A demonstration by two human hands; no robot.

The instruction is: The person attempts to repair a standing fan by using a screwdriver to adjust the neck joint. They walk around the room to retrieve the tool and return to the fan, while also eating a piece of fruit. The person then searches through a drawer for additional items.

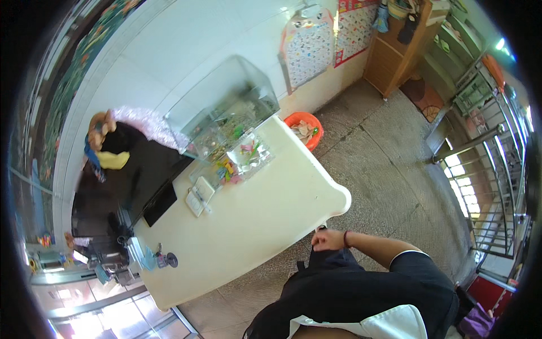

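My right hand (328, 241), with a dark red band at the wrist, hangs just off the near edge of a cream table (254, 220). Its fingers are curled in. A small dark thing (322, 227) shows beside the knuckles, at the table's edge; whether the fingers hold anything is hidden. My left hand is out of sight. Nearest on the tabletop are a small white case (200, 196) and clear plastic packs of colourful small toys (227, 171).
A glass tank (226, 107) stands at the table's far end, by a large black screen (127, 181). On the floor beyond is an orange bin (310, 144) with waste in it. A small fan-like gadget (167, 259) sits at the left end. Metal railings (491, 169) rise at right.
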